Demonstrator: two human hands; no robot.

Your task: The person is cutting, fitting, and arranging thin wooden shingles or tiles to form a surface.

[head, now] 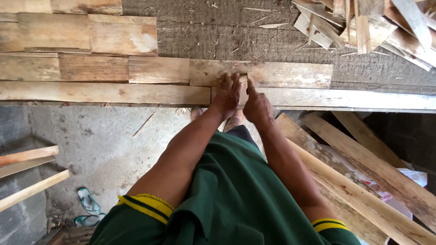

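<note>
Two rows of flat wooden boards lie along the front edge of a dark workbench (218, 36). My left hand (226, 94) rests palm down with fingers spread on a board (206, 72) in the back row, at the joint with its right-hand neighbour (295, 75). My right hand (256, 105) sits right beside it, thumb and forefinger pressed at the same joint over the long front board (345, 99). Whether a small piece is pinched there is hidden by the fingers.
More short boards (86, 34) lie at the bench's back left. A heap of scrap wood strips (372, 25) fills the back right. Long planks (363, 181) lean under the bench at right, sticks (27, 181) at left. Sandals (88, 208) lie on the concrete floor.
</note>
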